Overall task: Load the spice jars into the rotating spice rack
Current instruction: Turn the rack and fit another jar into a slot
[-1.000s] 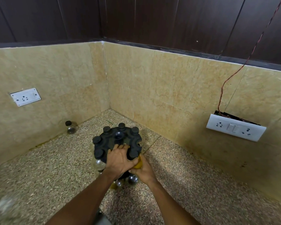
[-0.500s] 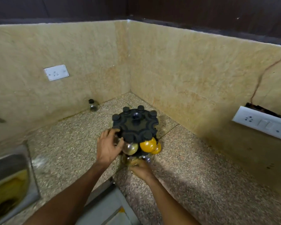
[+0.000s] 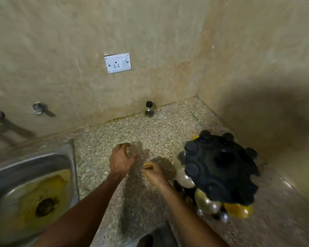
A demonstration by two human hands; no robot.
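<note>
Black spice rack (image 3: 219,168) sits lower right, ringed with yellow-filled jars; left hand (image 3: 120,160) curled empty, right hand (image 3: 154,175) loosely cupped.

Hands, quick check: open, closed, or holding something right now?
Left hand: open, fingers curled, holding nothing, above the counter.
Right hand: empty as far as can be seen, fingertips yellow-stained; open or closed cannot be told through blur.

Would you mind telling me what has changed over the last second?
Both hands have let go of the spice rack: the left hand now hovers open over the counter, the right hand beside the rack. The lone jar stays by the wall.
</note>
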